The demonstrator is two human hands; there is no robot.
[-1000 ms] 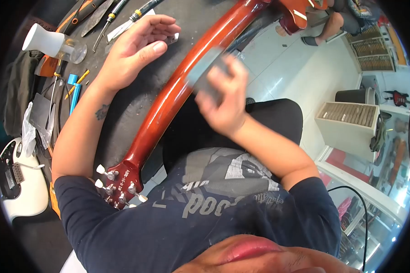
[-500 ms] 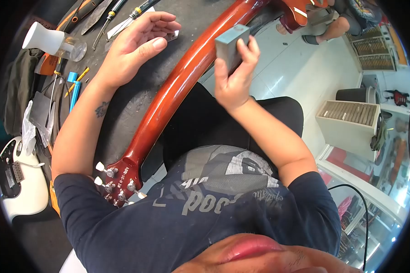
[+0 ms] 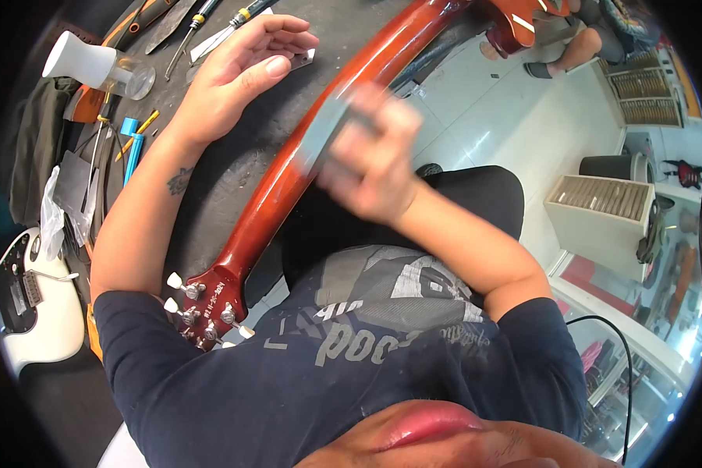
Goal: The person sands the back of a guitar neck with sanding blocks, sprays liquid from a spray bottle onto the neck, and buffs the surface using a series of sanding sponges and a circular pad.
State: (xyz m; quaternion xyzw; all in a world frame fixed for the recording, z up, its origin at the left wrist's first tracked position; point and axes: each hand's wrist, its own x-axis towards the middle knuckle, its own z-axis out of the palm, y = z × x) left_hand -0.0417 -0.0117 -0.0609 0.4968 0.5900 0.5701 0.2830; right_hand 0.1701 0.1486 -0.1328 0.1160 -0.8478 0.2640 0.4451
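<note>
A glossy reddish-brown guitar neck runs diagonally across the view, back side up. Its headstock, with silver tuners, lies near my left elbow. My right hand, smeared by motion, grips a grey-blue rectangular block. The block is over the middle of the neck and appears to touch it. My left hand is above the dark bench, left of the neck, with loosely curled fingers and the thumb apart. Near its fingertips is a small whitish piece, partly hidden; I cannot tell whether they touch.
Screwdrivers, a white-topped clear bottle and a blue tool lie on the bench. A white guitar body is at the left. Beyond the neck are a box of flat items and another person's leg.
My right hand has brought the block from beyond the neck down and left onto its middle, turning it on the way. My left hand has barely shifted.
</note>
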